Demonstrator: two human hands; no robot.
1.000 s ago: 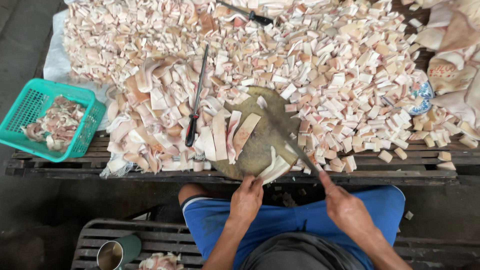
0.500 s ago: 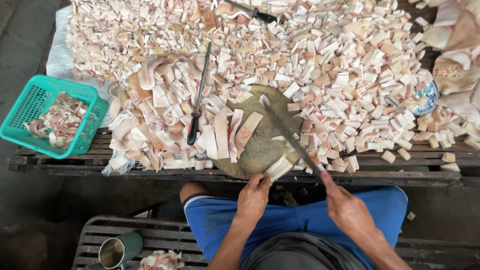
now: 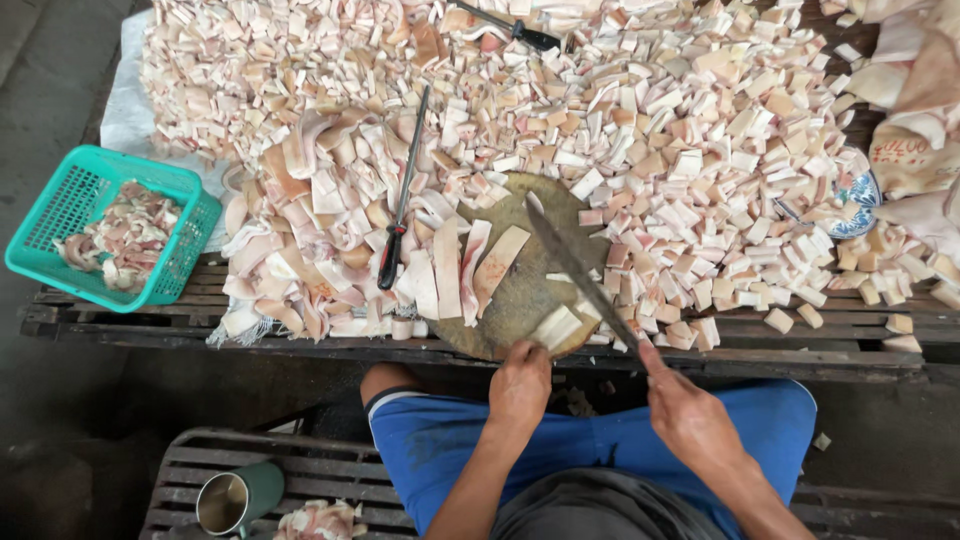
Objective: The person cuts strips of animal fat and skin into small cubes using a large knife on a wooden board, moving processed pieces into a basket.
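A round wooden chopping block [image 3: 520, 290] lies at the near edge of the slatted table, with several long pale strips of pork skin [image 3: 470, 265] on its left half. My right hand [image 3: 690, 415] grips the handle of a long dark knife [image 3: 575, 270], its blade angled up and left over the block. My left hand [image 3: 520, 385] sits at the block's near rim, fingertips on a small pale cut piece [image 3: 555, 327] just beneath the blade.
A heap of cut pink-white cubes [image 3: 650, 130] covers the table. A sharpening steel [image 3: 400, 195] lies left of the block; another dark-handled tool [image 3: 515, 30] lies at the far edge. A teal basket [image 3: 175, 270] of scraps stands left. A metal mug [image 3: 235, 498] rests on the bench.
My left hand has moved forward to the block's near rim and onto a cut piece. The knife blade has swung slightly while staying over the block.
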